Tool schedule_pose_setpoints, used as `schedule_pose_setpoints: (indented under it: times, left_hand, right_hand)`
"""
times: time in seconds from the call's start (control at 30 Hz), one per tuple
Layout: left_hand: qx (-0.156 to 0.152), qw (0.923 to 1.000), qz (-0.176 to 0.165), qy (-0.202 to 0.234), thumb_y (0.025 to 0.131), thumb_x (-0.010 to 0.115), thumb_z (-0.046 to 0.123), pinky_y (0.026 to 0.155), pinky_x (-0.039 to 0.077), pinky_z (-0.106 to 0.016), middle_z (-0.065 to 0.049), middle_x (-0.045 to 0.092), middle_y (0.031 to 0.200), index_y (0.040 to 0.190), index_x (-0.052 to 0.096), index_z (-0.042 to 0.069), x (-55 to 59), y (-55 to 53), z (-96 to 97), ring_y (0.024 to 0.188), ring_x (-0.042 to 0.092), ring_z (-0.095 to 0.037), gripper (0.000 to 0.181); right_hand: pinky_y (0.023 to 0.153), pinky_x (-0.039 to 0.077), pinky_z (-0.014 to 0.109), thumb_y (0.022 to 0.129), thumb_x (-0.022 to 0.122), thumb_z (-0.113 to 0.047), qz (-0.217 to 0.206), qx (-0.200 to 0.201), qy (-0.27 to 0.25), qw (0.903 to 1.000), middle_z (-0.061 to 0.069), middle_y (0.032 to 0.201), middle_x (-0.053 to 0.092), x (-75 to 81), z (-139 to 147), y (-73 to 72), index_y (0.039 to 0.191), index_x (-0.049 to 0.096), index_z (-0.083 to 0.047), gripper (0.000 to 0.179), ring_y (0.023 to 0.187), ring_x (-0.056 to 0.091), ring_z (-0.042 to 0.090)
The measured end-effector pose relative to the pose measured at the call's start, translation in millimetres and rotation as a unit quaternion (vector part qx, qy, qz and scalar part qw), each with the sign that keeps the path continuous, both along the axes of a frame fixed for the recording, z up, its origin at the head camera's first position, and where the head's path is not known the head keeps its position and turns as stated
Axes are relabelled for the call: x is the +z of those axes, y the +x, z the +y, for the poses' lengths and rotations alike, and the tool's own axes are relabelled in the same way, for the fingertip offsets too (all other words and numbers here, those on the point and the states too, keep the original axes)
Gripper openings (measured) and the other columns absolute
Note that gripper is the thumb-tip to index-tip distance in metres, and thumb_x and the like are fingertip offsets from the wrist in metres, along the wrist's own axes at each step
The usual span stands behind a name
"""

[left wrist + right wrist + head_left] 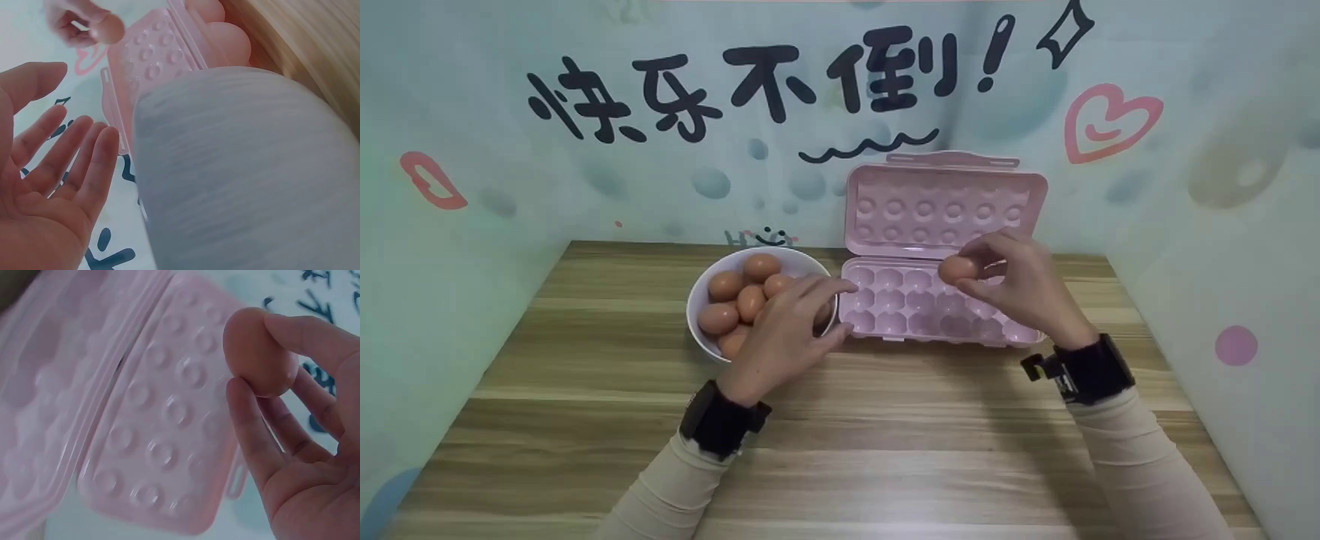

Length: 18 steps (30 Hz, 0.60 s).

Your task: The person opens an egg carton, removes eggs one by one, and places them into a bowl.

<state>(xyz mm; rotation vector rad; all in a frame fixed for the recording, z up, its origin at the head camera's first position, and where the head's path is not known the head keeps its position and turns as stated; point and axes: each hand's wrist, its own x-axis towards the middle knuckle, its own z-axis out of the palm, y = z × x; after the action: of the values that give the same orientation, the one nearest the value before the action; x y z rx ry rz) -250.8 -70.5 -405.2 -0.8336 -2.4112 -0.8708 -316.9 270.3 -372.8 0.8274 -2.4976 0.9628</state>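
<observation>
A brown egg (958,268) is pinched between the thumb and fingers of my right hand (1024,289), above the pink egg carton (891,301). The right wrist view shows the same egg (256,351) held by its sides, in front of the carton's raised lid (169,410). My left hand (780,334) hovers over the right side of a white bowl (695,330), hiding part of the eggs inside. Its fingers are spread, with nothing in them, as the left wrist view also shows. Several brown eggs (725,286) are piled in the bowl.
The carton lies open beside the bowl, its lid (945,180) standing up against the printed backdrop (675,187). Its visible cups hold no eggs. All this stands toward the back of a wood-grain table (847,450), with pale walls at both sides.
</observation>
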Motion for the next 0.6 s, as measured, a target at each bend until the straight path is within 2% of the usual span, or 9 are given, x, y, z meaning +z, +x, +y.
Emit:
schedule_pose_setpoints:
  times: [0.23, 0.4, 0.6]
  left_hand:
    - [0.000, 0.9999, 0.012, 0.010, 0.090, 0.083, 0.018, 0.099, 0.054, -0.036, -0.003, 0.071, 0.123, 0.130, 0.069, 0.015, 2.4, 1.1, 2.7, 0.114, 0.065, -0.019, 0.042]
    - [-0.001, 0.9998, 0.019, 0.005, 0.089, 0.086, 0.022, 0.097, 0.055, -0.036, -0.003, 0.070, 0.123, 0.131, 0.068, 0.015, 1.9, 2.6, 6.9, 0.113, 0.066, -0.019, 0.047]
    - [-0.047, 0.9982, 0.035, 0.017, 0.090, 0.087, 0.022, 0.100, 0.054, -0.034, -0.005, 0.069, 0.126, 0.130, 0.067, 0.011, 0.2, 3.8, 12.7, 0.115, 0.065, -0.019, 0.046]
  right_hand:
    - [0.080, 0.062, 0.025, 0.081, 0.093, -0.007, -0.058, 0.025, -0.076, 0.9951, 0.006, 0.105, 0.073, 3.5, -39, 32.5, 0.110, 0.075, -0.004, 0.034, 0.091, 0.075, 0.018]
    - [0.084, 0.063, 0.028, 0.084, 0.092, -0.012, -0.102, 0.042, -0.101, 0.9887, 0.004, 0.107, 0.074, 0.2, -63, 46.7, 0.112, 0.074, -0.006, 0.034, 0.094, 0.075, 0.017]
    - [0.085, 0.064, 0.037, 0.085, 0.092, -0.019, -0.143, 0.063, -0.123, 0.9800, 0.003, 0.108, 0.074, -7.2, -83, 56.6, 0.111, 0.076, -0.011, 0.032, 0.095, 0.076, 0.017]
